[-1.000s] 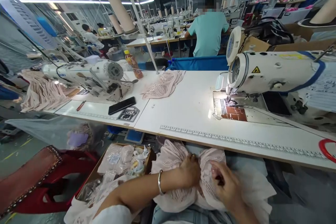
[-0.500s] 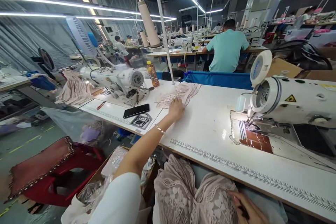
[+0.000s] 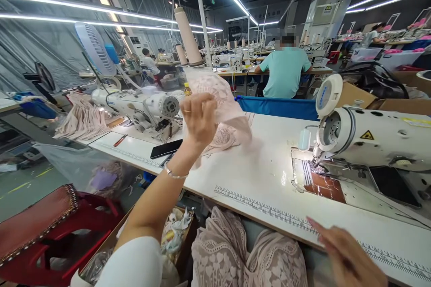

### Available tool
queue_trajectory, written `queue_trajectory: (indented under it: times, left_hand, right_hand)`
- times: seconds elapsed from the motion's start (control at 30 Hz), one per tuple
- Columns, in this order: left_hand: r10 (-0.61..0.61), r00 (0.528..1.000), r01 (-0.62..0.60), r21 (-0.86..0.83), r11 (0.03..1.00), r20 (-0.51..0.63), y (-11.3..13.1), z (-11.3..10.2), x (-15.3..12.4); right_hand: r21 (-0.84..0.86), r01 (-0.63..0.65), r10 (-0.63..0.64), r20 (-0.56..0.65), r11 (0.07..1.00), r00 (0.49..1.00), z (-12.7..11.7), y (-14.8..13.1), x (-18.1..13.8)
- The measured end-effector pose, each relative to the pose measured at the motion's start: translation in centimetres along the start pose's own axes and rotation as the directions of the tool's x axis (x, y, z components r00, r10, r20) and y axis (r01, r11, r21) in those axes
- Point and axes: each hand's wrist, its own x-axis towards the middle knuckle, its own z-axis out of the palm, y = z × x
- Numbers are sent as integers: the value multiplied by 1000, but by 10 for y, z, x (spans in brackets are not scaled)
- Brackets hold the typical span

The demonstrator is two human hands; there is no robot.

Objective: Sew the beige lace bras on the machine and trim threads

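My left hand (image 3: 199, 119) is closed on a pale pink lace piece (image 3: 217, 92), lifted above the white table (image 3: 262, 166). The piece hangs loosely to the right of my fingers, its lower edge blurred. Behind it, more lace (image 3: 225, 136) lies on the tabletop, partly covered. Near the table's front edge at lower right, my right hand (image 3: 346, 251) has its index finger stretched out and holds nothing visible. Stacked lace bra cups (image 3: 218, 251) sit below that edge, directly in front of me.
A sewing machine (image 3: 377, 139) with its lamp lit stands at right, another (image 3: 134, 103) at left. A black phone (image 3: 166, 149) and a red tool (image 3: 120, 140) lie left. Thread cones (image 3: 188, 36) rise behind. A red stool (image 3: 40, 228) is at lower left; a person (image 3: 286, 71) sits ahead.
My left hand has raised a lace piece off the tabletop, up and to the left. My right hand has come away from the bra cups, moving up and right.
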Motion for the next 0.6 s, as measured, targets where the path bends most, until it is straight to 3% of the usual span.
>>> queue_trajectory:
  times: [0.03, 0.07, 0.1, 0.17, 0.23, 0.3, 0.33, 0.37, 0.4, 0.43, 0.5, 0.53, 0.6]
  left_hand:
    - [104, 990, -111, -77, 991, -95, 12, -16, 4]
    - [179, 976, -197, -162, 967, -121, 25, -30, 8]
    - [251, 962, -271, -254, 929, -109, 40, -43, 10]
    - [383, 921, -377, -421, 825, -73, 67, -56, 11]
    - [460, 881, -452, -488, 746, -112, 82, -50, 6]
    - [460, 881, -459, -448, 767, -114, 82, -28, -5]
    - [428, 903, -404, -409, 818, -37, 77, -15, -12]
    - [355, 926, -290, -364, 885, 127, 70, -2, -18]
    - [232, 910, -129, -297, 946, 344, 63, 9, -25]
    - [88, 827, 37, -210, 977, 556, 56, 16, -31]
    - [-105, 543, 268, -53, 962, 833, 49, 15, -44]
    - [-112, 416, 324, -32, 946, 903, 49, 6, -51]
    - [40, 260, 367, -137, 920, 965, 58, -27, -67]
  right_hand:
    - [94, -41, 40, 16, 995, 999, -6, -7, 21]
    - [196, -72, 75, -12, 978, 997, -11, -15, 41]
    - [329, -92, 86, 34, 940, 996, -15, -22, 59]
    - [570, -165, 8, 268, 805, 963, -16, -34, 87]
    - [688, -304, -181, 538, 659, 823, -11, -42, 104]
    - [652, -422, -245, 683, 631, 688, -5, -45, 110]
    - [597, -448, -198, 720, 666, 665, -2, -45, 110]
    - [526, -453, -117, 736, 720, 667, 0, -44, 108]
    - [432, -450, -23, 741, 782, 671, 1, -42, 106]
    - [328, -441, 62, 741, 835, 669, 2, -38, 103]
    - [119, -436, 211, 744, 892, 634, 5, -28, 95]
    - [43, -436, 264, 741, 899, 618, 6, -22, 92]
    - [-26, -453, 329, 724, 891, 606, 10, -9, 85]
